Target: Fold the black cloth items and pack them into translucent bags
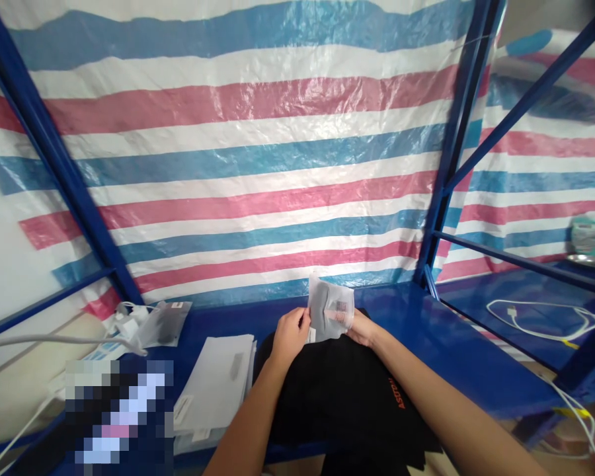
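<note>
Pouch [327, 307], gripped by left hand [289, 336], right hand [361, 329] opposite

The left forearm [252, 415] and right forearm [439, 393], both bare, reach forward and converge. The left hand [290, 335] curls its fingers, thumb close to the index finger in a pinch. Near it, the right hand [363, 328] angles inward, its fingers mostly hidden.

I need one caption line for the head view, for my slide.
Left hand and right hand hold a frosted translucent plastic pouch near black fabric with orange lettering.
</note>
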Demonstrator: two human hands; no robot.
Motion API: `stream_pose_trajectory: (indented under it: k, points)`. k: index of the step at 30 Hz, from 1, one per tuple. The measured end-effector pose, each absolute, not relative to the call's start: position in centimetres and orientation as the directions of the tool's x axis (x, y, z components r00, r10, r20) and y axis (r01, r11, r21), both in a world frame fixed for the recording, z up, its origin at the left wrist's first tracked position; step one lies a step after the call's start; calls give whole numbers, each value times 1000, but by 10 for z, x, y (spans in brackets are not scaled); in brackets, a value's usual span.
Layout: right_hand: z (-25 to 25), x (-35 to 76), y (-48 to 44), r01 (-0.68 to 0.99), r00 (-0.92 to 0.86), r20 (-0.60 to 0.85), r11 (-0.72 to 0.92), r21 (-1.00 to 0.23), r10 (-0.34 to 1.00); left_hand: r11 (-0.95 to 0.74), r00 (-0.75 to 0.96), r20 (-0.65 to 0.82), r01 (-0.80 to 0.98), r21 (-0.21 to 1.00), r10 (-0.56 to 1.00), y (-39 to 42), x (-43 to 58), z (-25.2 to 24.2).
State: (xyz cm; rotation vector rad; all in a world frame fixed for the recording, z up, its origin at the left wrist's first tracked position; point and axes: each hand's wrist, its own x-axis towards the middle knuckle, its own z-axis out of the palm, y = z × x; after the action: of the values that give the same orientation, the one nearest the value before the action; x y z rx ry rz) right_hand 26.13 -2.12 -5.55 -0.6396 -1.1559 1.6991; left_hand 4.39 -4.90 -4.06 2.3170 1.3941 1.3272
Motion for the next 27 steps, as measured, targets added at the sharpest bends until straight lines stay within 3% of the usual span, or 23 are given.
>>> stream_pose_trajectory:
  k: [12,20,27]
  points:
    - [-55,258,-12,-567,-290,62,-119,-815,955,-436,-80,662,693,574,745,-42,38,-43]
    - [-63,253,-5,-582,-205,66,-67,-810,977,-426,-139,654,655,624,743,-42,39,-45]
    - [-61,258,-12,-510,-379,33,-180,-841,925,-471,-119,614,533,703,781,-44,34,-46]
